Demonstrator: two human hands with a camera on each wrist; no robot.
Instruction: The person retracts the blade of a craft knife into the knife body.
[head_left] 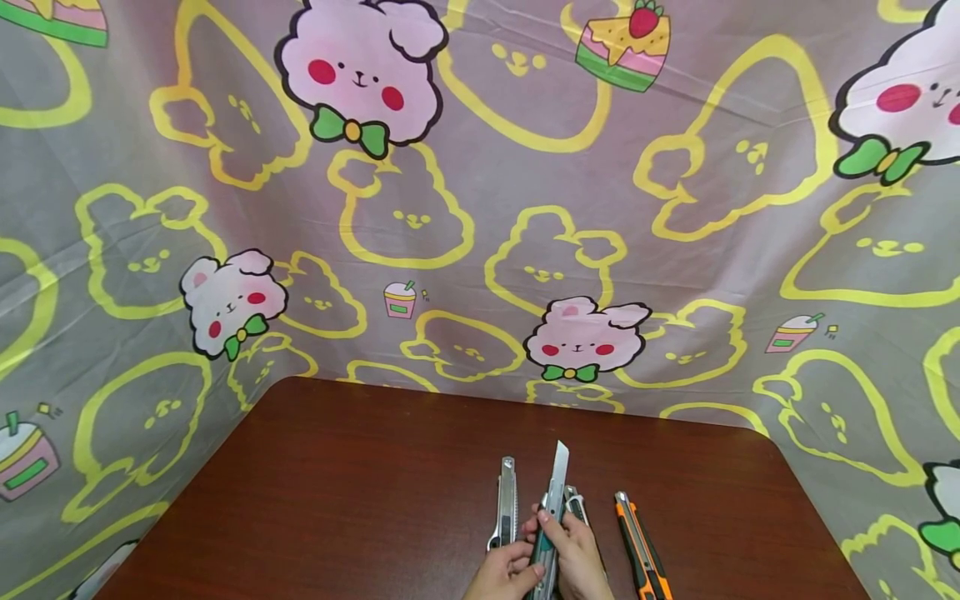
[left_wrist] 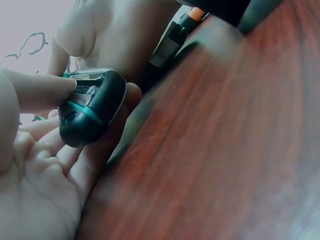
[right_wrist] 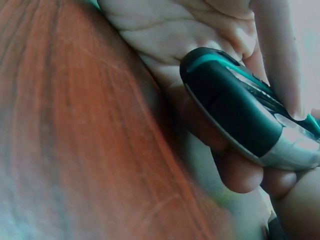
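Both hands hold one black utility knife (head_left: 557, 497) with teal trim, its long silver blade extended and pointing away from me in the head view. My left hand (head_left: 504, 575) grips the lower handle, thumb on top. Farther up, my right hand (head_left: 576, 554) grips the knife with its thumb along the upper face. In the left wrist view the rounded dark butt of the knife (left_wrist: 92, 117) sits between left thumb and fingers. The right wrist view shows the handle (right_wrist: 235, 107) from the side, fingers curled beneath it; the blade is hidden there.
A silver utility knife (head_left: 507, 500) lies left of the hands on the brown table (head_left: 360, 492). Another dark knife (head_left: 573, 498) is partly hidden behind the right hand. To the right lies an orange and black utility knife (head_left: 641, 546). A patterned cloth (head_left: 465, 292) hangs around the table.
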